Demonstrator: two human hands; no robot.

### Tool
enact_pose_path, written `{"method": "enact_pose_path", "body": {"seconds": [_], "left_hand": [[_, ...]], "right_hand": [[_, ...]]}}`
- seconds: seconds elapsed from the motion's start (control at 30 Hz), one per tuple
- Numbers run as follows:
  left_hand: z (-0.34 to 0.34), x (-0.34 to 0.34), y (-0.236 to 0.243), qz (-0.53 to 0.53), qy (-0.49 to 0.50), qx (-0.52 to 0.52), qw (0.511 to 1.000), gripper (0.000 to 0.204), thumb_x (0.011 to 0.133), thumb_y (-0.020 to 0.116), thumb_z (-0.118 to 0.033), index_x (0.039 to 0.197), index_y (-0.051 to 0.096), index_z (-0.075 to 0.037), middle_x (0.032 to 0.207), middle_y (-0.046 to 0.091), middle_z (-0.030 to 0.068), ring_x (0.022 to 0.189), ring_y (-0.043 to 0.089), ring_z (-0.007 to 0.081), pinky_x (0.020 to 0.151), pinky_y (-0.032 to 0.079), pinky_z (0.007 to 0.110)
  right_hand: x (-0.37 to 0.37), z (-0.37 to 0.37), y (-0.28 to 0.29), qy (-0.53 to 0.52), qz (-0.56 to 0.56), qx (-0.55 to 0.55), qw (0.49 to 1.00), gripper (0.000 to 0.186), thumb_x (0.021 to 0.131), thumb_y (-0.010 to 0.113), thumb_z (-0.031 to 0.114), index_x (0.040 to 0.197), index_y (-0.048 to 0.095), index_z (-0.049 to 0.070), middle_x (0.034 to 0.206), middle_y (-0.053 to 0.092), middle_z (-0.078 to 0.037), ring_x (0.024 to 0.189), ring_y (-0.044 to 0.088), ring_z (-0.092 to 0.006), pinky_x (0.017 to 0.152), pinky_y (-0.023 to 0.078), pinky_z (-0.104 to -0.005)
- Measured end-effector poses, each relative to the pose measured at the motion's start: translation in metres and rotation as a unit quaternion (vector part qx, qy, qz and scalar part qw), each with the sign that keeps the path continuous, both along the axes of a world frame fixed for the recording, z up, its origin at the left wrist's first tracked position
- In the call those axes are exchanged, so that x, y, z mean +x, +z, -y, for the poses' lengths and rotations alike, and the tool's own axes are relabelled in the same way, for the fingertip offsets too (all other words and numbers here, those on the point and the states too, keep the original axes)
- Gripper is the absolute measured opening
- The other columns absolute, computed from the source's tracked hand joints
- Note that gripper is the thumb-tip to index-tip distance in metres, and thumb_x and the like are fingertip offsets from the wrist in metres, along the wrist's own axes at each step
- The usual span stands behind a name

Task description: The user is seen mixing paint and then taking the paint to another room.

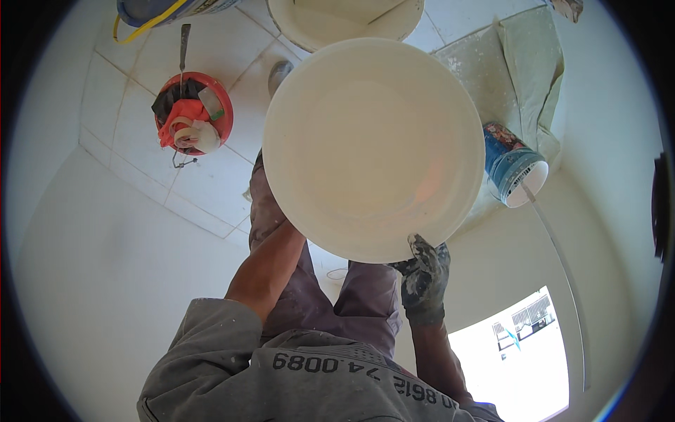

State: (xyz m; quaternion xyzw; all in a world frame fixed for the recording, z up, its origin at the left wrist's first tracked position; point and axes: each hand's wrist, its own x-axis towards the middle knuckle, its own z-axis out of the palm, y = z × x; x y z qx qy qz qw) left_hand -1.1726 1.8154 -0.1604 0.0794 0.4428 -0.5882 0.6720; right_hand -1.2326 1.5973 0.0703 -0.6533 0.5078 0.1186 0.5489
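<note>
A large round white tub [373,148] is held up before me, its wide mouth turned toward me and its inside pale and smooth. At its near right edge, my right hand [424,276] in a dark glove smeared with white grips the rim, the thumb over the inside. My left forearm, bare below a grey sleeve, runs up behind the tub's near left edge. The left hand itself is hidden by the tub, so its fingers cannot be made out.
A red bucket [226,105] with a putty knife, tape rolls and orange cloth stands left. Beyond the tub is a cream-coated basin [281,24]. Right: a tipped blue paint bucket [510,165], a thin long strip [562,260] and a grey-green sheet [485,70]. Far left: a blue bucket [151,10].
</note>
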Motion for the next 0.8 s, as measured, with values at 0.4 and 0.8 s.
{"method": "enact_pose_path", "body": {"seconds": [0.4, 0.8], "left_hand": [[-0.010, -0.059, -0.004, -0.036, -0.019, 0.000, 0.999, 0.073, 0.102, 0.041, -0.067, 0.135, 0.061, -0.004, 0.131, 0.066, 0.0118, 0.121, 0.063, 0.0241, 0.106, 0.048, 0.040], [0.004, -0.027, -0.045, 0.034, -0.001, 0.010, 0.999, 0.073, 0.102, 0.041, -0.067, 0.137, 0.059, -0.005, 0.134, 0.065, 0.0115, 0.123, 0.061, 0.0240, 0.107, 0.047, 0.041]], "right_hand": [[-0.015, -0.002, -0.006, 0.087, -0.024, -0.070, 0.993, 0.030, 0.098, 0.058, 0.008, 0.124, 0.056, -0.009, 0.121, 0.061, -0.019, 0.106, 0.069, -0.0248, 0.078, 0.066, -0.0341], [-0.020, -0.003, -0.007, 0.143, 0.018, -0.178, 0.973, 0.030, 0.086, 0.069, -0.003, 0.116, 0.066, -0.008, 0.113, 0.066, -0.017, 0.102, 0.070, -0.0278, 0.079, 0.064, -0.0343]]}}
